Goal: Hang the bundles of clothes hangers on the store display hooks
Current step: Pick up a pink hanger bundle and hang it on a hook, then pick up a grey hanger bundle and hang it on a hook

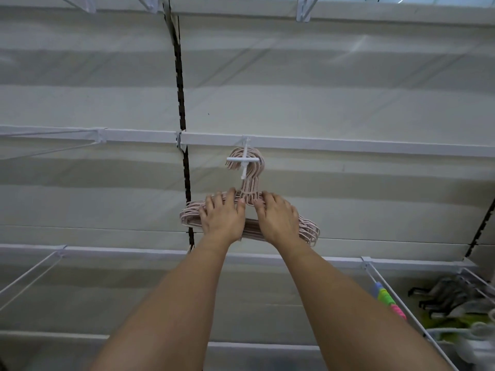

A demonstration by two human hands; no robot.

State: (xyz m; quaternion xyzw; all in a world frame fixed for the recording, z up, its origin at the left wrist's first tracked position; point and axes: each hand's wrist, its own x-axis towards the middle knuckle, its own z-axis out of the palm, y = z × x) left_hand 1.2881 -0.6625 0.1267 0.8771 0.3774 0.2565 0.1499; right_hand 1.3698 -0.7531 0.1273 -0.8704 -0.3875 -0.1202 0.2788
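Observation:
A bundle of pale pink clothes hangers (253,183) hangs with its hook ends over a white display hook (245,160) that sticks out from a white rail. My left hand (222,216) grips the bundle's left shoulder, fingers curled over the top. My right hand (277,216) grips the right shoulder the same way. Both arms reach up and forward. My hands hide the middle of the bundle; its outer ends show at both sides.
White horizontal rails (348,144) cross a pale back panel, with a black slotted upright (183,116) left of the hook. Wire arms jut out at the lower left. At the lower right a wire basket (396,303) holds coloured clips and dark hangers (450,295).

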